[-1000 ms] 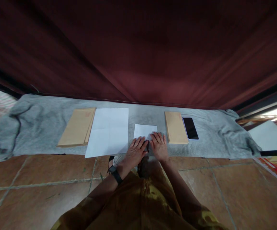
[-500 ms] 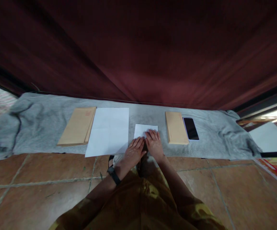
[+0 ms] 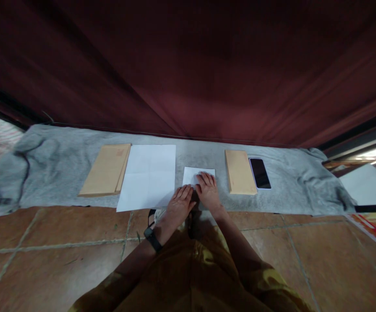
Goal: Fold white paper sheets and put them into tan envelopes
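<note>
A small folded white paper [image 3: 191, 174] lies flat on a grey cloth in front of me. My right hand [image 3: 208, 190] rests on its right part, fingers stretched out over the surface. My left hand [image 3: 179, 202] is at the paper's near left edge, with its fingers extended and fairly flat; a dark watch [image 3: 152, 238] is on that wrist. The hands cover the paper's near side. Left of it lies a larger white sheet [image 3: 149, 175] with faint creases, close beside a stack of brown envelopes [image 3: 105, 171].
On the right, a second stack of brown envelopes [image 3: 241, 172] sits beside a phone [image 3: 260, 173] with a dark screen. The grey cloth [image 3: 292, 173] covers a narrow bench. A dark red curtain [image 3: 188, 78] hangs behind it, and tiled floor [image 3: 61, 268] lies below.
My right hand has slid slightly away from me along the small paper. The left hand has shifted slightly left, its fingers nearer the paper's near edge. The envelopes and phone stay put.
</note>
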